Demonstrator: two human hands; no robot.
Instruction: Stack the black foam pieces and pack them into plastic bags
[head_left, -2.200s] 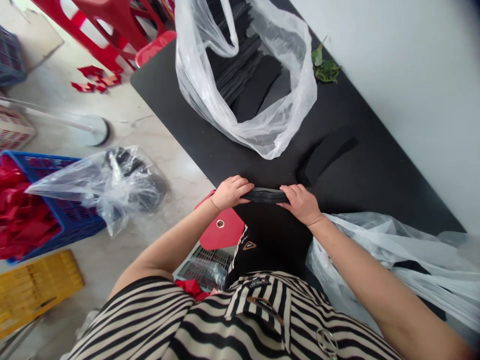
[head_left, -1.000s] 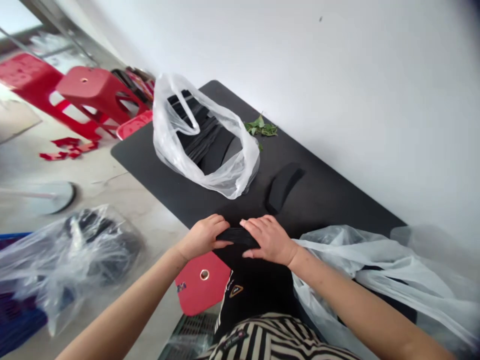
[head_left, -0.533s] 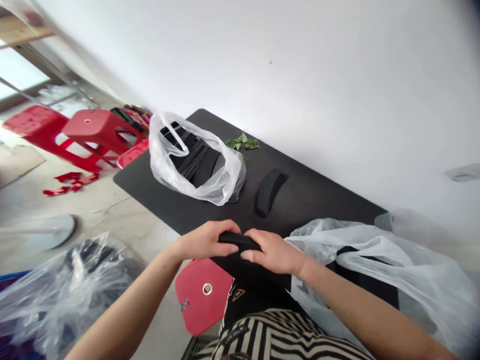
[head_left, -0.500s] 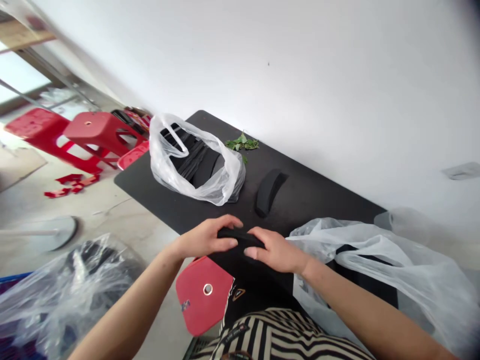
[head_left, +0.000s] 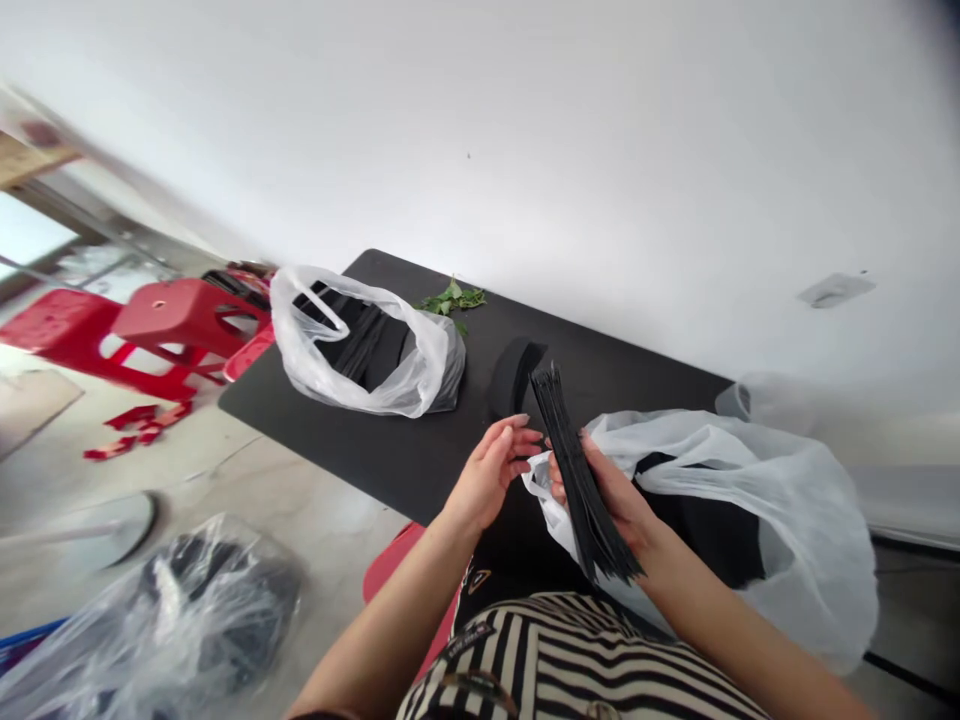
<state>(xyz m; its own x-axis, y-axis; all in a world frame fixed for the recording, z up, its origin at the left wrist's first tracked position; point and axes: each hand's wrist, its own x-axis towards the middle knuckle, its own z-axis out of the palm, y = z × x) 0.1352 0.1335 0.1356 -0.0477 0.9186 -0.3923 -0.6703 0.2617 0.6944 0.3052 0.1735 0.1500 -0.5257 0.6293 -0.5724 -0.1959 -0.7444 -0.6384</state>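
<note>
Black tabletop (head_left: 390, 450) holds a bag of strips (head_left: 360, 385), many left. Right hand (head_left: 611, 495) grips an upright strip bundle (head_left: 581, 470) in its fingers; left hand (head_left: 491, 470) holds its fingers spread, empty.

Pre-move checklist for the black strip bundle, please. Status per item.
1. Black strip bundle secure in right hand: ok, held upright against the palm.
2. Left hand free: ok, open and not gripping anything.
3. Strip ends even: not ok, the lower end fans out.
4. White plastic bag on the right open: ok, its mouth gapes with black material inside.
5. Strip count in bundle: cannot tell.
</note>
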